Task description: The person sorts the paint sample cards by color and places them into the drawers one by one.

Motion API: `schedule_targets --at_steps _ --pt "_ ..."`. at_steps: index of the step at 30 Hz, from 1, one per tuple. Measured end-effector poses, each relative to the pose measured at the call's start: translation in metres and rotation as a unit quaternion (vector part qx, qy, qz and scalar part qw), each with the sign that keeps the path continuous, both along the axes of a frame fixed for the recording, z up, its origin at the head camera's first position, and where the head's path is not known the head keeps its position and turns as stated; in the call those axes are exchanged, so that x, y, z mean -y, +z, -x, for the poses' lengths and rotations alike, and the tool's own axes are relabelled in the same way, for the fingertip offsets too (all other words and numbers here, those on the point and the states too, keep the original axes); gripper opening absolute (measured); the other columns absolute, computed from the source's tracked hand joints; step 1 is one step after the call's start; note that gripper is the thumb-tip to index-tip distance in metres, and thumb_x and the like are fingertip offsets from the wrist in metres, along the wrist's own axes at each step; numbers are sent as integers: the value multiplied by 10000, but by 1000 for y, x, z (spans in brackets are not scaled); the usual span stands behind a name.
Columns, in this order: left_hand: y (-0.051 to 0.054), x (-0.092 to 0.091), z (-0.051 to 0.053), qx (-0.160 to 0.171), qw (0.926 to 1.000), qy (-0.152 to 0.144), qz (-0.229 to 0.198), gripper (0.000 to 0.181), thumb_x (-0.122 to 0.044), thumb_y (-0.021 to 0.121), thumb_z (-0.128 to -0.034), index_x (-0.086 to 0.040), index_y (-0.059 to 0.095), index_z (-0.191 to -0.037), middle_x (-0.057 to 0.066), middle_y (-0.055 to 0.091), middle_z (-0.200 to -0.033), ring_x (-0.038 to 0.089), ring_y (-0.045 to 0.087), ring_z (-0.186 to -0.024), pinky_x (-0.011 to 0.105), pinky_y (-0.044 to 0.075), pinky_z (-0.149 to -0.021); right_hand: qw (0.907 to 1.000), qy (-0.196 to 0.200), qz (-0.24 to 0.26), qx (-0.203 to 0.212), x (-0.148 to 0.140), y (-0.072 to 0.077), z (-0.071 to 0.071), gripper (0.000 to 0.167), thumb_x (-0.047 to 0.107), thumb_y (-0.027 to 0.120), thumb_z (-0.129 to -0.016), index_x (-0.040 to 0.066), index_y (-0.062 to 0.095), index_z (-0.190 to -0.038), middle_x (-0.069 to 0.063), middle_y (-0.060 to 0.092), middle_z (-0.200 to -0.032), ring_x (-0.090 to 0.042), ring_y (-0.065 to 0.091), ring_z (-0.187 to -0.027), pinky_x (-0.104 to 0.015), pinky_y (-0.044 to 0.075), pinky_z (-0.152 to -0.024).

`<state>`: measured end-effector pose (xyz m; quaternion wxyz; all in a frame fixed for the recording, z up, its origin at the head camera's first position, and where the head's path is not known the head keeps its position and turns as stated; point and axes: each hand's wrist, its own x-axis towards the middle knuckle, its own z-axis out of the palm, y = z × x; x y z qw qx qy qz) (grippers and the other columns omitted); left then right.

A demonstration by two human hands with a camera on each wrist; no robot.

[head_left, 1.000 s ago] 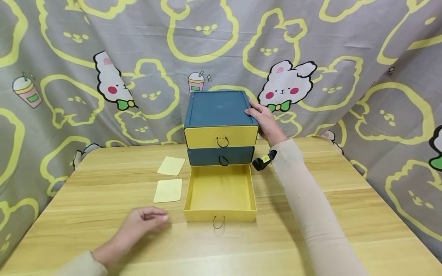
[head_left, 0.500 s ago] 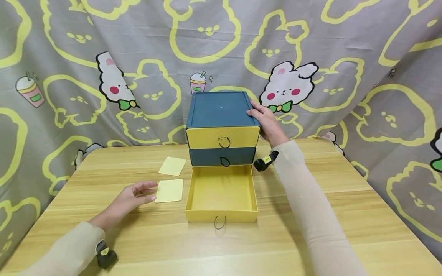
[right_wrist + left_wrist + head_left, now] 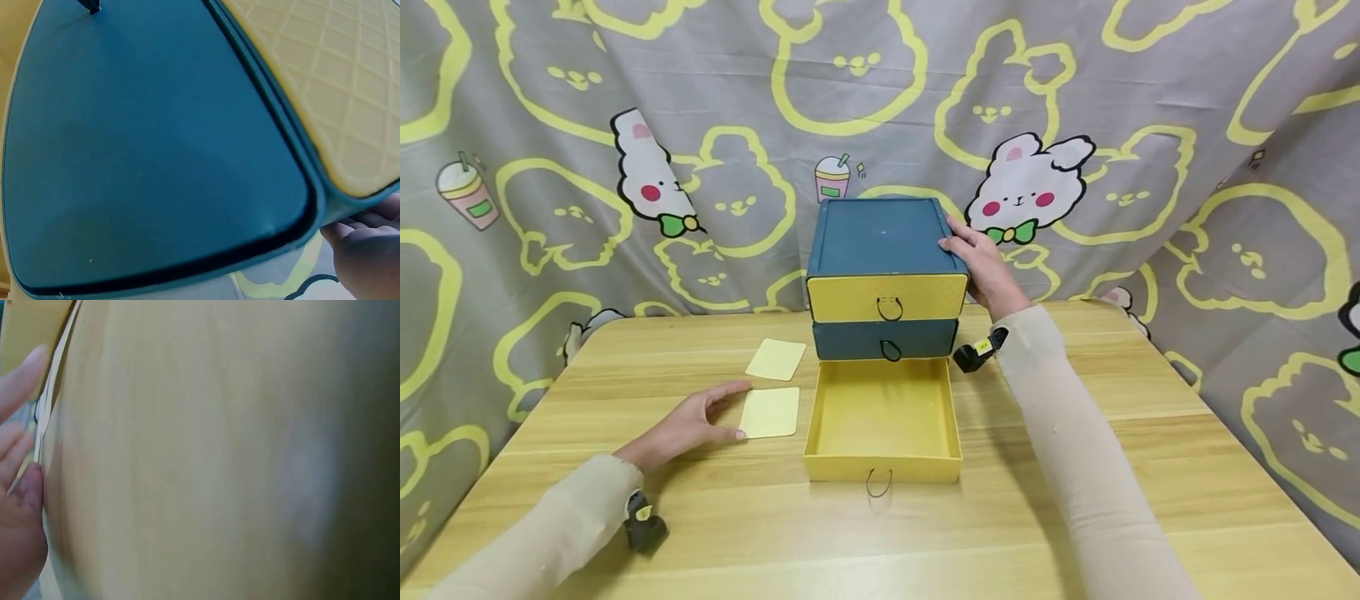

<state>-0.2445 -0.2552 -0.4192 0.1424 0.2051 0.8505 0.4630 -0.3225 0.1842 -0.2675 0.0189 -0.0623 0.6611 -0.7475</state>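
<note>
Two yellow cards lie flat on the wooden table, left of a stack of drawers. My left hand (image 3: 696, 425) is at the nearer card (image 3: 770, 412), thumb by its lower left corner and forefinger by its upper left corner. In the left wrist view, the spread fingers (image 3: 22, 447) show at the left edge. The farther card (image 3: 777, 359) lies just behind. My right hand (image 3: 988, 268) holds the upper right edge of the blue-and-yellow drawer cabinet (image 3: 883, 237). The bottom yellow drawer (image 3: 883, 469) is pulled out, with a bare inside.
Above the open drawer are a blue drawer (image 3: 850, 341) and a yellow drawer (image 3: 850, 300), both closed, with black loop pulls. A patterned curtain (image 3: 722, 75) hangs behind the table (image 3: 1075, 500). Each wrist carries a black camera.
My left hand has moved up and forward from the table's front to the nearer card, and its thumb and forefinger have spread apart. The right hand stays on the cabinet.
</note>
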Motion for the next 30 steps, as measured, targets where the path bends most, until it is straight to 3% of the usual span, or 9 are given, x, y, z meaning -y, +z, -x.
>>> schedule_targets --at_steps 3,5,11,23,30 --pt "-2 3 2 -108 9993 -296 179 854 -244 775 -771 -36 323 -1465 179 279 -1514 370 201 -1393 372 236 -1078 10000 20 0 -10 0 0 0 667 138 502 -938 209 183 -1520 -46 166 -1573 -236 320 -1371 -388 360 -1044" --pt "-2 4 3 -181 9985 -415 299 878 -262 775 -769 -32 304 -1473 188 263 -1518 376 183 -1396 406 221 -1085 10000 38 4 -31 0 -1 0 667 137 500 -939 202 180 -1521 -46 165 -1573 -239 323 -1370 -392 361 -1043" --pt "-2 4 3 -276 9973 -408 545 876 -301 776 -763 -23 327 -1462 194 286 -1506 390 190 -1394 522 189 -1068 10000 20 -16 -49 0 -1 0 664 140 500 -940 208 184 -1519 -35 156 -1576 -231 308 -1378 -388 349 -1054" --pt "3 -5 -8 -115 9991 251 312 792 -272 787 -757 -47 418 -1421 208 355 -1468 417 234 -1370 593 201 -1071 10000 -82 -33 -34 3 -2 1 655 137 514 -925 234 235 -1509 -41 194 -1565 -252 330 -1361 -422 363 -1045" --pt "20 -9 -16 -85 9972 706 250 791 -309 761 -785 -60 393 -1440 211 321 -1485 455 311 -1323 565 287 -1045 10000 -79 -24 -40 2 -2 0 663 136 513 -927 222 216 -1514 -41 182 -1569 -247 323 -1366 -419 360 -1048"
